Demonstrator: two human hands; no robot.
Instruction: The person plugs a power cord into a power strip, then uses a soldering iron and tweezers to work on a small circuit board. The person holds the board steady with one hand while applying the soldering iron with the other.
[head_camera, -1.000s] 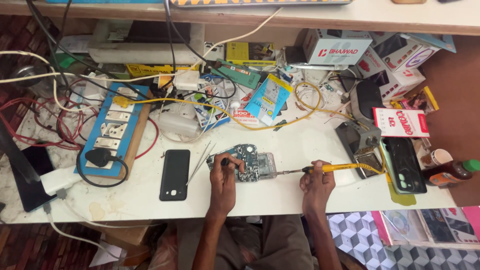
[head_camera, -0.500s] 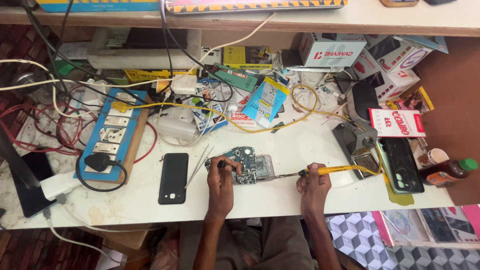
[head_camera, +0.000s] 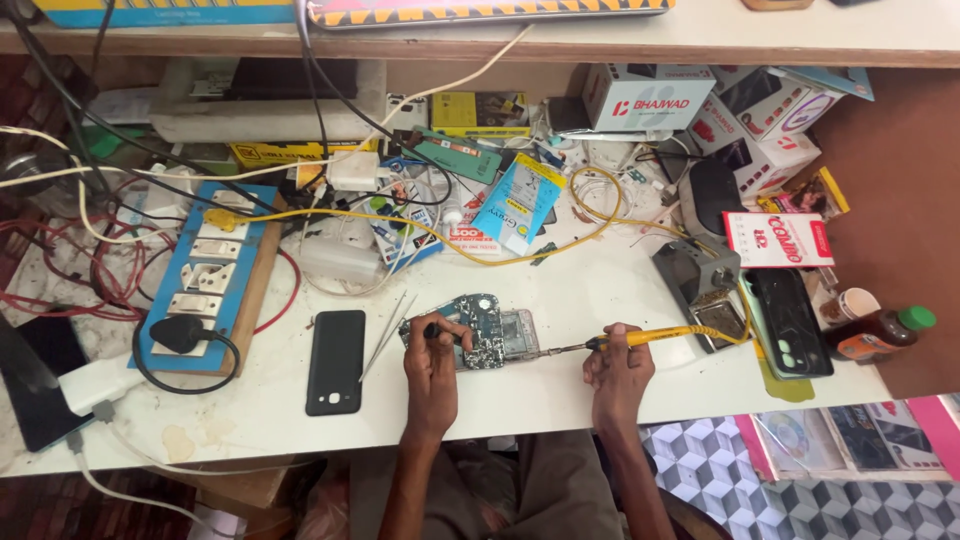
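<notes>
Scene evenly lit by soft, diffuse light from above. White surface (head_camera: 600, 390) rendered bright, without blown glare. Only short, soft shadows cast under hands (head_camera: 432, 355) and clutter. Left edge and lower corners left dimmer. Focus held sharp throughout; no motion blur seen. Slight wide-angle bowing noted along shelf (head_camera: 700, 40) edge.

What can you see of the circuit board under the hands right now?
The circuit board lies flat on the white table, right of the black phone and the tweezers. It looks like an opened phone's board: bluish-green, dense with small dark components, with a paler metallic section at its right end. The left hand rests on its left part, fingers pressing it down. The yellow-handled soldering iron, gripped by the right hand, points its tip at the board's right edge; actual contact cannot be told.
</notes>
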